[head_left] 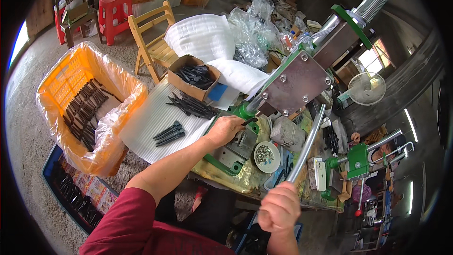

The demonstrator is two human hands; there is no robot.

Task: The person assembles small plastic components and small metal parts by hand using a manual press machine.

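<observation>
My left hand [225, 131] is closed on a slim black part [249, 121], steadying it at the base of the green hand press [245, 111], beneath the ram. My right hand [279, 207] wraps round the press's long metal lever [309, 146], which slants up to the steel-plated head [297, 84]. A white bowl [267, 157] of small metal pieces stands beside the press base. To the left, a few black parts [170, 133] lie on white foam sheet [141, 134], with a larger pile [192, 106] behind them. A cardboard box [191, 78] holds more black parts.
An orange crate [56, 82] lined with clear plastic holds rows of dark parts at left. Below it sits a blue tray [49, 160]. Behind are a wooden chair [153, 42], red stool [114, 16] and plastic bags [255, 26]. Another green press [357, 160] and a person stand at right.
</observation>
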